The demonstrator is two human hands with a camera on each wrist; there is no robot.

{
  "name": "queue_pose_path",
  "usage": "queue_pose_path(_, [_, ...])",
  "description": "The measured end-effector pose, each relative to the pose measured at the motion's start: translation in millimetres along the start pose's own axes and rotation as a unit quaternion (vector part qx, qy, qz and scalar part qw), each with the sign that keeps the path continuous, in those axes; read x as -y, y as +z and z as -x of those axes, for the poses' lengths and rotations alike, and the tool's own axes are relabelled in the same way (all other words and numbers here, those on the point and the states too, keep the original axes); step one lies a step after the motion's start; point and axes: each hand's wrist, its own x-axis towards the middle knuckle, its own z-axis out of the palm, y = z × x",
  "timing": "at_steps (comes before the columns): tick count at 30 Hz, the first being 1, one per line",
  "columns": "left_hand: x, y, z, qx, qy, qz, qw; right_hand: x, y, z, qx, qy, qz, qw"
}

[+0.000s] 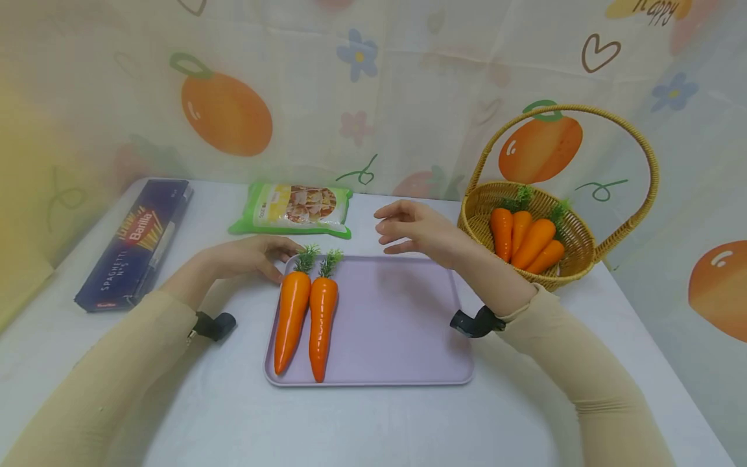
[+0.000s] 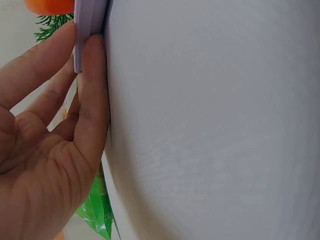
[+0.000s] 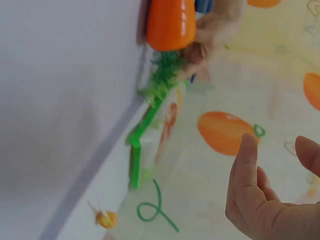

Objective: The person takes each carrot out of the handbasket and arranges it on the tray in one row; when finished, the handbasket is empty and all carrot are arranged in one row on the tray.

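Observation:
A lilac tray (image 1: 397, 324) lies on the table with two toy carrots (image 1: 292, 321) side by side on its left part, green tops toward the back. With thumb and fingertips my left hand (image 1: 253, 256) pinches the tray's far left corner; the left wrist view shows the rim (image 2: 78, 55) between them. My right hand (image 1: 423, 230) hovers over the tray's far edge, fingers loosely bent and spread from the thumb, holding nothing. In the right wrist view, a carrot (image 3: 171, 25) and its leafy top appear beyond that hand.
At the back right stands a wicker basket (image 1: 473, 211) with a tall handle, holding several toy carrots (image 1: 533, 240), close to my right forearm. Behind the tray lies a green and white food bag (image 1: 309, 207). A blue spaghetti box (image 1: 137, 243) lies at the left. A patterned curtain (image 1: 408, 84) hangs behind.

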Motion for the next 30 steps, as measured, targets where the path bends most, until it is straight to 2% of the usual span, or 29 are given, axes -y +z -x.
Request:
queue_pose_path(12, [1.6,-0.3,-1.2,0.001,0.0,0.008,1.0,28.8,-46.4,25.5,-0.067,-0.052,-0.02,0.9962])
queue_pose_path(17, [1.1,-0.1,-1.2,0.001,-0.005,0.009,0.9999,37.8,-66.1,35.6,-0.098,-0.068,-0.05,0.9916])
queue_pose_path(25, [0.0,0.0,-0.4,0.006,-0.012,0.008,0.9999,35.2,-102.0,40.0,-0.124,-0.097,-0.146,0.9766])
queue_pose_path(30, [-0.5,0.3,0.3,0.005,-0.016,0.006,0.9998,25.8,-124.2,37.0,-0.141,-0.077,-0.178,0.9709])
